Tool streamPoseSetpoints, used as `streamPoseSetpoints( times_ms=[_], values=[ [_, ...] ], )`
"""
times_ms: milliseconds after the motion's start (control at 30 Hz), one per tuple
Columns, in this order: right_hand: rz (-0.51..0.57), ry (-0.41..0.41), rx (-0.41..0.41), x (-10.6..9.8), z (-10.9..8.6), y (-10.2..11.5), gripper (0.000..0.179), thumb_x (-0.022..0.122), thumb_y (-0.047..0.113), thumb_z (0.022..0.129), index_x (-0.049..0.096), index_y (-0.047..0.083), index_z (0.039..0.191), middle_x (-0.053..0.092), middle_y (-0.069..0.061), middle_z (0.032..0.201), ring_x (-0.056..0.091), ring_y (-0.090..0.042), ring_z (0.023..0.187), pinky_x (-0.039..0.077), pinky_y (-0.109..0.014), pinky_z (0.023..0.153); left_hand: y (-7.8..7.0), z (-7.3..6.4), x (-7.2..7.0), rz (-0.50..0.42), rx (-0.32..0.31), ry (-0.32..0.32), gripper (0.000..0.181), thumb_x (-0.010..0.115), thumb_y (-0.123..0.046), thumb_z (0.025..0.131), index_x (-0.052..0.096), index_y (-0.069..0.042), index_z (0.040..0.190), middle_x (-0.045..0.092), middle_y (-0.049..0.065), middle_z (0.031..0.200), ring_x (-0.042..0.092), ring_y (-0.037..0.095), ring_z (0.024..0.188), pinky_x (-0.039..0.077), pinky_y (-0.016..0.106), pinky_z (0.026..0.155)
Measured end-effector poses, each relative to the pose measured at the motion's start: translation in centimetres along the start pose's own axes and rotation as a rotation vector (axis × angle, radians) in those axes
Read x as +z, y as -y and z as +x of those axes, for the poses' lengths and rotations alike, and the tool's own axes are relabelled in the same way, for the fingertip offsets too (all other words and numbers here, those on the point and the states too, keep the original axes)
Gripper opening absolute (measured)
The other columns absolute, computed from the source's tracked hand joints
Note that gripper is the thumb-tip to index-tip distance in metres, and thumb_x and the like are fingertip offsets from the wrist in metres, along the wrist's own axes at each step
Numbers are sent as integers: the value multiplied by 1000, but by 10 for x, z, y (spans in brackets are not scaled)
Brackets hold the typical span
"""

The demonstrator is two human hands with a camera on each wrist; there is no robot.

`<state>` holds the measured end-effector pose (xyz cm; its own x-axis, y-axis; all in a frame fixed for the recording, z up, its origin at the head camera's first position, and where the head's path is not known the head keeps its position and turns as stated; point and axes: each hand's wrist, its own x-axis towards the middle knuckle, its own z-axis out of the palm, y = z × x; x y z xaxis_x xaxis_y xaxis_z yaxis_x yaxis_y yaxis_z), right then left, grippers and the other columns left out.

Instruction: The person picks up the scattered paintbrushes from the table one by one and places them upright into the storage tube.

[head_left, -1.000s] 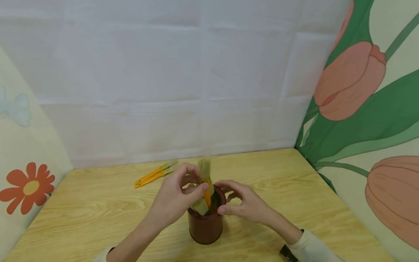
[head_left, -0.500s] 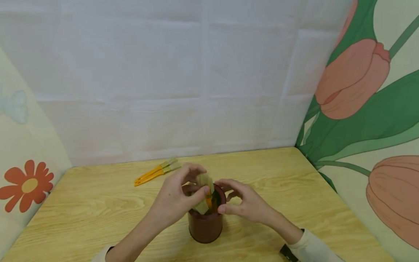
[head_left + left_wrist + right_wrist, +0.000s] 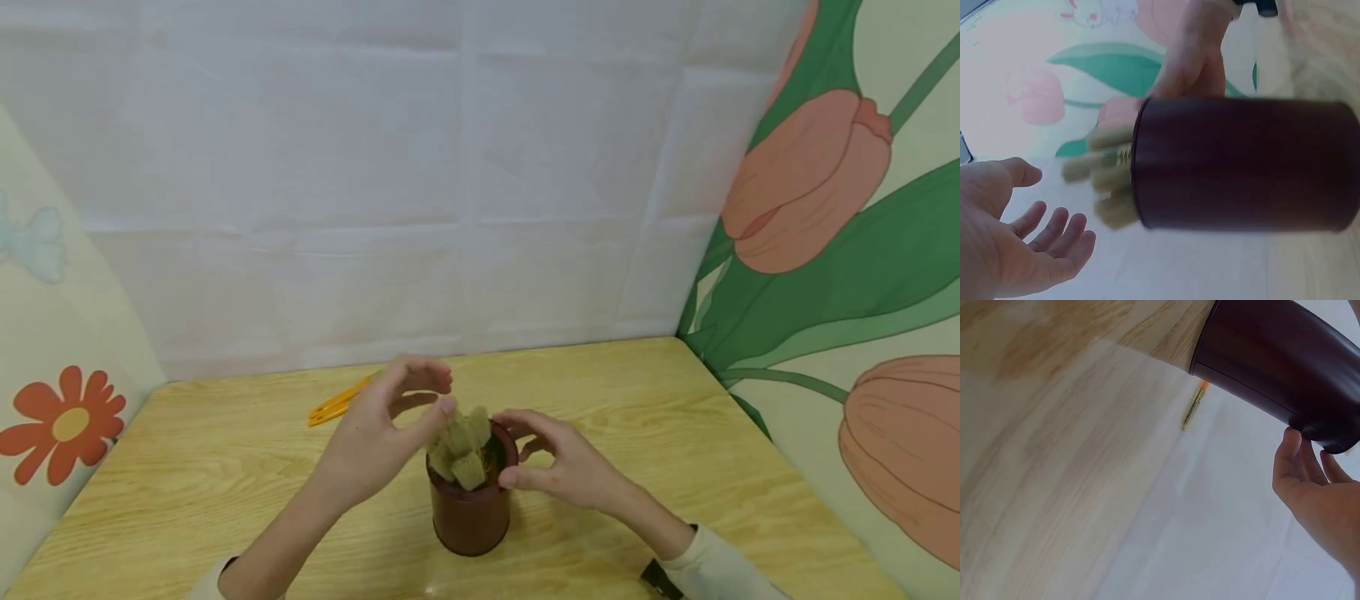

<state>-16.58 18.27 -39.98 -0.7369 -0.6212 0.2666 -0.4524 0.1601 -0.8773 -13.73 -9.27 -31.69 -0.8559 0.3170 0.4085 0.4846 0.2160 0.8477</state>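
Observation:
A dark brown cylindrical cup point(image 3: 471, 523) stands upright on the table. Several paintbrushes point(image 3: 463, 450) are in it with their pale bristles up, sticking out above the rim; their handles are mostly hidden. My left hand point(image 3: 375, 437) hovers just left of the bristles with its fingers apart and nothing in them. The left wrist view also shows this left hand point(image 3: 1022, 231) clear of the brushes point(image 3: 1110, 175). My right hand point(image 3: 566, 467) holds the cup's right side near the rim, its fingertips point(image 3: 1292, 437) against the wall in the right wrist view.
Orange-handled paintbrushes point(image 3: 335, 404) lie at the back left of the wooden table point(image 3: 600, 400), their bristles hidden behind my left hand in the head view. A white sheet point(image 3: 360, 183) hangs behind the table, and flower-patterned panels point(image 3: 810, 183) flank it.
My left hand lowered a paintbrush into the cup, let go of it and moved a little up and left. The right hand stayed on the cup.

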Motion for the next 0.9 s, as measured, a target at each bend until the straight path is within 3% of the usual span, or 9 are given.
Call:
streamPoseSetpoints(
  times_ms=[100,200,400,500,700,900],
  values=[
    [-15,0,-3,1,1,0,55,73,22,98,52,17,148,58,2,140,61,-23,115,54,-44,92,10,4,-21,50,-34,-67,30,68,-30,101,59,-15,126,62,1,122,61,17,116,53,33,95],
    [-26,-2,-4,2,1,0,56,74,21,97,52,16,148,57,3,140,61,-24,114,54,-43,92,30,10,-46,127,-77,-118,35,63,-35,103,58,-12,129,61,3,125,59,20,118,52,36,96],
    [-22,-9,0,2,1,1,56,74,19,97,52,17,148,56,2,142,60,-25,117,54,-42,92,87,19,-102,350,-189,-130,42,55,-38,107,53,-7,136,59,14,128,56,35,120,48,54,98],
    [-16,-24,-3,1,-2,1,56,74,17,97,53,17,148,56,2,143,59,-25,120,54,-42,91,114,20,-119,407,-266,-115,44,52,-36,108,52,-3,137,58,21,129,55,42,120,48,59,95],
    [-8,-34,-11,0,-4,2,55,75,15,96,54,20,147,57,2,142,59,-24,120,55,-41,90,153,18,-130,476,-376,1,50,53,-35,108,51,2,140,58,27,130,55,46,119,54,55,88],
    [0,-20,-25,1,0,3,55,74,15,96,53,18,147,56,1,142,59,-26,121,55,-41,90,167,14,-128,527,-416,145,49,56,-28,107,52,10,139,58,31,128,58,47,113,57,51,80]
  ],
)
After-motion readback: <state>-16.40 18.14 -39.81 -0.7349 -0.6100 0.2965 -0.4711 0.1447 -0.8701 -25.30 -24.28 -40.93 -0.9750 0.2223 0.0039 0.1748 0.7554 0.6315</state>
